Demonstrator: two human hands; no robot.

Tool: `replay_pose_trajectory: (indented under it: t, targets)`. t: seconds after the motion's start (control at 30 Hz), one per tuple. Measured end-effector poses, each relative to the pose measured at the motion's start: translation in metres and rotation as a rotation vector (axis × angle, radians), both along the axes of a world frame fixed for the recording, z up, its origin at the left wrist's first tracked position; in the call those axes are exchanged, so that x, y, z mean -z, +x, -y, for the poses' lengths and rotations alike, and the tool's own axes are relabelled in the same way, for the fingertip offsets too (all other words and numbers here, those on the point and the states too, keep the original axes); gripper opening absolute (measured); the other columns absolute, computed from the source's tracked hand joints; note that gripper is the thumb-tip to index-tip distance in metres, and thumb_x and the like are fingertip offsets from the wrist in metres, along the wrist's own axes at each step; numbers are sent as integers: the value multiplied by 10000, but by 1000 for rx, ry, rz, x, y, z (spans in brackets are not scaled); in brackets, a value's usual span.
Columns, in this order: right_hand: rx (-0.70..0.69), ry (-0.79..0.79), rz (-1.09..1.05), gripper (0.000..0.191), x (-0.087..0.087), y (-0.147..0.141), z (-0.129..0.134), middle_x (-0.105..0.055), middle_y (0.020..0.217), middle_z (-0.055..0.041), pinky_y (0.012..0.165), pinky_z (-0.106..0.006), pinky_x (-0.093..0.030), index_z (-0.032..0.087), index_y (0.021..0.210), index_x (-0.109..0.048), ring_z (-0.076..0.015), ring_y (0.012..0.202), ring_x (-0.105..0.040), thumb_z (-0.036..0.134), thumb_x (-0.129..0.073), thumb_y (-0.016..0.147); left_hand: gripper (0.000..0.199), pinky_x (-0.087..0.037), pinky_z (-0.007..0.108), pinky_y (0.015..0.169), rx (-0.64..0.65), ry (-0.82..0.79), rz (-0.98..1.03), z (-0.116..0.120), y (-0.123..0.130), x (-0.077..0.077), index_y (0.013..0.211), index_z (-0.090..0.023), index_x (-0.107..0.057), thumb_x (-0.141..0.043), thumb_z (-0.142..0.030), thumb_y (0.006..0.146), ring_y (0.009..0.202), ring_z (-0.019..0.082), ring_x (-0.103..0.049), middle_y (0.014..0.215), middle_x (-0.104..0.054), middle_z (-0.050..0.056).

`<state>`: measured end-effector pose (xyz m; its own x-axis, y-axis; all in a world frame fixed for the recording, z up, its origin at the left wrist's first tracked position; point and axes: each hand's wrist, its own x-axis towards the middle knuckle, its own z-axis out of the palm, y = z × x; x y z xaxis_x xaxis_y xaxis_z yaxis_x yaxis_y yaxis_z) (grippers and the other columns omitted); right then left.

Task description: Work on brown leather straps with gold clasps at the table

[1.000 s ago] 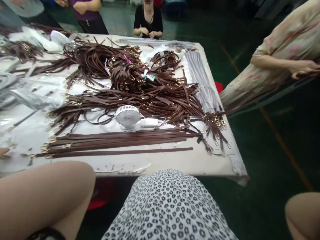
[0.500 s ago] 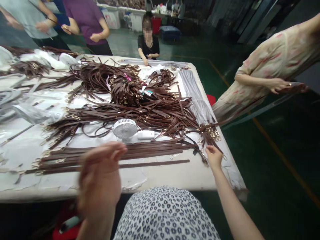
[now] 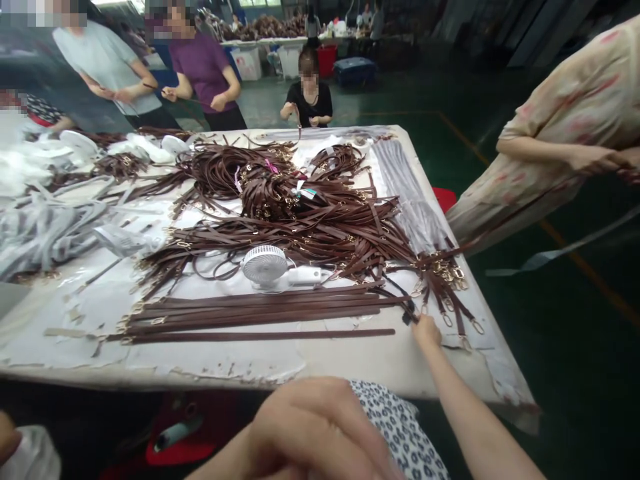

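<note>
Your right hand (image 3: 427, 329) is at the near right part of the table (image 3: 350, 360), fingertips at the near end of the black cord (image 3: 398, 287); can't tell if they're clamped on it. Your left hand (image 3: 320, 427) is up close to the cam, over your patterned clothing (image 3: 400, 427), fingertips hidden, so can't tell if open or closed.

Brown straps (image 3: 260, 312) lie roughly parallel along the near side, metal clasps (image 3: 125, 322) at their left ends. Just beyond: white fan (image 3: 264, 265), then a big strap pile (image 3: 280, 230) w/ gold-coloured hardware. More clasped strap ends (image 3: 447, 287) sit by the right edge, nr your right hand. Grey strips (image 3: 400, 173) lie far right; white & grey material (image 3: 45, 227) on the left.

Person in black (image 3: 310, 100) at the far side has a strap in one raised hand; person in floral clothing (image 3: 565, 120) stands right.
</note>
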<state>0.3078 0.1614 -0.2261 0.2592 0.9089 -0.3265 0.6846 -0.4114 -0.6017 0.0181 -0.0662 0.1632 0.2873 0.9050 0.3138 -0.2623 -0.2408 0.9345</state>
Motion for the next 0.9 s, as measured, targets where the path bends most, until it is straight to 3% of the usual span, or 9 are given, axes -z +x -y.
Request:
replay_pose_trajectory:
  t: [0.1,0.2,0.3,0.4,0.5,0.63,0.7,0.8,0.9]
  targets:
    - [55,47,-117,153,-16,-4,11,-659,820,-47,935,-463,-482,173,688,-611,-267,986,-640,186,-750,750,329,-563,309,781,5,-130,22,-35,11,40,1158,-218,-760,-478,-273,1000,850,191,-695,991,-770,119]
    - [128,121,-312,196,-38,-13,39,-675,844,-76,882,-436,-484,194,787,-665,-319,1002,-627,175,-761,618,289,-535,294,817,-168,-486,-65,-67,19,117,1135,-181,-749,-577,-323,950,848,162,-668,1086,-756,116]
    - [218,99,-592,482,-62,-31,73,-677,780,-50,673,-372,-516,167,1021,-687,-258,754,-627,316,-815,580,374,-518,301,778,-216,-786,-251,-87,25,193,1198,-180,-707,-669,-343,863,881,177,-668,1276,-693,139]
    - [285,38,-913,646,-86,-55,98,-653,710,1,533,-278,-494,146,1120,-680,-151,577,-555,421,-871,568,470,-521,333,827,-154,-766,-357,-92,33,232,1246,-185,-682,-732,-359,812,919,188,-659,1347,-654,152]
    - [339,3,-1178,601,-109,-73,107,-670,772,9,496,-185,-489,170,1094,-705,-82,567,-529,337,-925,560,581,-538,349,820,-22,-663,-299,-91,40,234,1309,-174,-639,-770,-397,789,880,189,-671,1299,-673,161]
    - [431,-57,-1427,386,-129,-86,109,-663,787,11,474,-127,-498,163,940,-722,-50,555,-515,228,-914,612,632,-530,315,739,-42,-675,-227,-85,40,224,1265,-126,-658,-841,-381,717,766,171,-674,1097,-736,158]
    - [463,-95,-1517,355,-135,-89,110,-662,796,14,493,-120,-514,163,958,-724,-48,563,-530,184,-890,645,655,-525,309,725,-46,-729,-132,-83,35,223,1281,-115,-651,-839,-390,717,723,164,-680,1027,-752,158]
    - [491,-158,-1608,380,-138,-91,111,-684,839,16,546,-148,-552,177,1026,-722,-58,595,-570,146,-860,672,624,-518,291,705,-67,-763,-68,-79,25,222,1300,-126,-657,-800,-380,749,704,161,-695,1016,-768,157]
    - [506,-181,-1676,250,-137,-86,105,-715,949,-16,702,-278,-623,195,943,-716,-140,810,-673,239,-826,723,511,-516,273,693,-87,-778,-136,-74,9,219,1242,-145,-707,-758,-304,759,726,167,-717,1051,-777,138]
